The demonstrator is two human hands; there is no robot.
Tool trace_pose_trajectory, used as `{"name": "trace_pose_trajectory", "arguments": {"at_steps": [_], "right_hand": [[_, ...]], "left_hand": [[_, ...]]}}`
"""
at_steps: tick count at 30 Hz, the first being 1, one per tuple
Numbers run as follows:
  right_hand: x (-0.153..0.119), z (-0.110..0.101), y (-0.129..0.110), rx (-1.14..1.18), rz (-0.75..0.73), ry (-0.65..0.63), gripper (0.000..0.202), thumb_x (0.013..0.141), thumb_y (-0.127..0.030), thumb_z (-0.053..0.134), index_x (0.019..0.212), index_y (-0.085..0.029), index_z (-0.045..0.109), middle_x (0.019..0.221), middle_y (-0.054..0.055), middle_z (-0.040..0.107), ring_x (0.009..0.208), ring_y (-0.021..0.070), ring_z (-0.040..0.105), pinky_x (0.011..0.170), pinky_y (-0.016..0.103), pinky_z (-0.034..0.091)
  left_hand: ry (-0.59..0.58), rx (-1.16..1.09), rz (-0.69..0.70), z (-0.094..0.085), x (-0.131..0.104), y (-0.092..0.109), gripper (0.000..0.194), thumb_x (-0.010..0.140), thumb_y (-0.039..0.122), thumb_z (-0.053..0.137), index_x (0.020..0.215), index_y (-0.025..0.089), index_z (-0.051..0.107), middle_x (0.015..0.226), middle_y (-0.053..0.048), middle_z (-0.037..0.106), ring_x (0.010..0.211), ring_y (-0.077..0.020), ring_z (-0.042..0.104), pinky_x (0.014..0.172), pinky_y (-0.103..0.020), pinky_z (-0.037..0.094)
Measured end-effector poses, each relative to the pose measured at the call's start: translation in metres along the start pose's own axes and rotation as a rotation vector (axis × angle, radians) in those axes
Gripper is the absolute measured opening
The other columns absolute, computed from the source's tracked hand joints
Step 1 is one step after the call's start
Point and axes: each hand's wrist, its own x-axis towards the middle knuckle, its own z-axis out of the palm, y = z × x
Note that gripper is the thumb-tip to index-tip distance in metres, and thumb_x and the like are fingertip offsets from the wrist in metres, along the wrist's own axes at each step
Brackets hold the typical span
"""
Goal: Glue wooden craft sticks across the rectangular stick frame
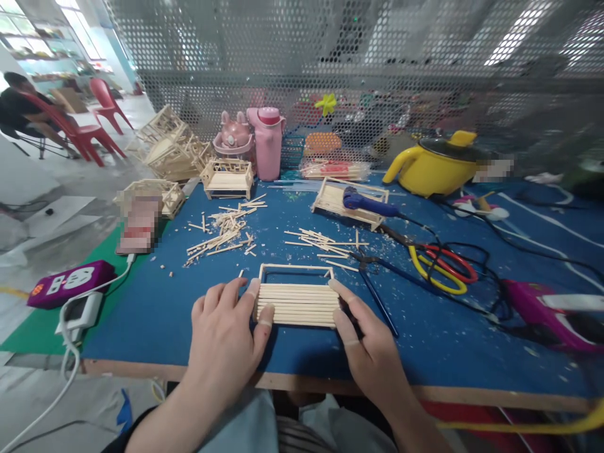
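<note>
A small wooden stick frame lies on the blue mat near the front edge, its near part covered by a row of parallel sticks and its far part open. My left hand grips its left end, thumb on top of the sticks. At the right end, the thumb and fingers of my right hand press against the frame's side. Loose sticks lie just beyond the frame. Blue-handled pliers rest to the right of them. A heap of cut stick pieces is farther left.
A blue glue gun leans on another stick frame. Behind stand a miniature stick bed, a pink thermos and a yellow pot. Scissors with red and yellow handles and tangled cables lie right; a phone sits left.
</note>
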Motion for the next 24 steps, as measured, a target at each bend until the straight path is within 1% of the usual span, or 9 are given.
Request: {"name": "trace_pose_trajectory", "arguments": {"at_steps": [4,5,8,11,13,15,18,21,24], "right_hand": [[0.001,0.001,-0.002,-0.004,0.035,-0.002,0.039,0.094,-0.033,0.041,0.128,-0.019,0.054,0.131,0.008,0.061,0.121,0.0212,0.055,0.104,0.038,0.043],[0.002,0.001,-0.003,-0.005,0.040,-0.003,0.039,0.094,-0.033,0.041,0.128,-0.018,0.055,0.130,0.008,0.061,0.121,0.0216,0.055,0.103,0.038,0.044],[0.002,0.000,-0.004,0.000,0.042,-0.010,0.040,0.094,-0.033,0.041,0.128,-0.018,0.055,0.129,0.009,0.062,0.119,0.0224,0.056,0.102,0.039,0.045],[0.002,0.000,-0.003,0.015,0.030,-0.008,0.040,0.094,-0.033,0.041,0.128,-0.018,0.055,0.128,0.009,0.062,0.118,0.0229,0.057,0.101,0.039,0.045],[0.001,0.000,-0.003,0.026,0.026,-0.007,0.039,0.094,-0.032,0.041,0.129,-0.019,0.054,0.128,0.009,0.062,0.118,0.0227,0.057,0.101,0.040,0.044],[0.001,0.000,-0.002,0.038,0.025,-0.010,0.039,0.094,-0.031,0.041,0.129,-0.019,0.054,0.129,0.008,0.062,0.118,0.0223,0.056,0.102,0.040,0.043],[-0.001,0.002,-0.001,0.079,0.047,0.003,0.042,0.094,-0.032,0.042,0.134,-0.019,0.049,0.127,0.009,0.062,0.115,0.0213,0.057,0.101,0.038,0.044],[-0.003,0.004,0.000,0.123,0.132,0.054,0.051,0.091,-0.034,0.047,0.139,-0.017,0.041,0.117,0.010,0.065,0.105,0.0211,0.062,0.094,0.037,0.048],[-0.002,0.004,-0.001,0.135,0.164,0.079,0.046,0.090,-0.034,0.049,0.132,-0.017,0.046,0.114,0.010,0.065,0.104,0.0218,0.062,0.093,0.038,0.049]], "left_hand": [[-0.122,0.063,0.030,-0.018,0.013,-0.007,0.034,0.087,0.046,0.049,0.097,0.020,0.070,0.121,-0.011,0.064,0.110,-0.0353,0.053,0.086,-0.054,0.045],[-0.129,0.077,0.016,-0.020,0.016,-0.008,0.036,0.085,0.048,0.051,0.096,0.019,0.069,0.122,-0.013,0.063,0.111,-0.0362,0.053,0.086,-0.055,0.045],[-0.036,0.150,0.017,-0.021,0.018,-0.002,0.050,0.084,0.046,0.052,0.121,0.011,0.058,0.136,-0.019,0.053,0.122,-0.0392,0.048,0.096,-0.060,0.039],[0.019,0.158,0.259,-0.010,0.015,0.018,0.056,0.091,0.034,0.044,0.140,0.008,0.038,0.148,-0.018,0.040,0.135,-0.0345,0.037,0.107,-0.056,0.032],[-0.005,0.133,0.390,0.002,0.013,0.033,0.056,0.094,0.039,0.039,0.140,0.008,0.039,0.149,-0.016,0.040,0.136,-0.0323,0.038,0.106,-0.051,0.037],[-0.020,0.126,0.398,0.014,0.010,0.043,0.057,0.096,0.046,0.034,0.138,0.009,0.043,0.147,-0.015,0.043,0.134,-0.0312,0.041,0.104,-0.049,0.040],[-0.028,0.130,0.371,0.025,0.008,0.047,0.054,0.097,0.045,0.031,0.137,0.011,0.046,0.144,-0.012,0.046,0.131,-0.0296,0.046,0.103,-0.049,0.041],[-0.017,0.137,0.375,0.027,0.009,0.045,0.052,0.098,0.041,0.032,0.136,0.010,0.048,0.142,-0.012,0.050,0.128,-0.0302,0.049,0.102,-0.050,0.041],[-0.004,0.125,0.382,0.026,0.009,0.045,0.049,0.098,0.038,0.033,0.135,0.010,0.049,0.139,-0.011,0.054,0.126,-0.0303,0.051,0.101,-0.049,0.042]]}}
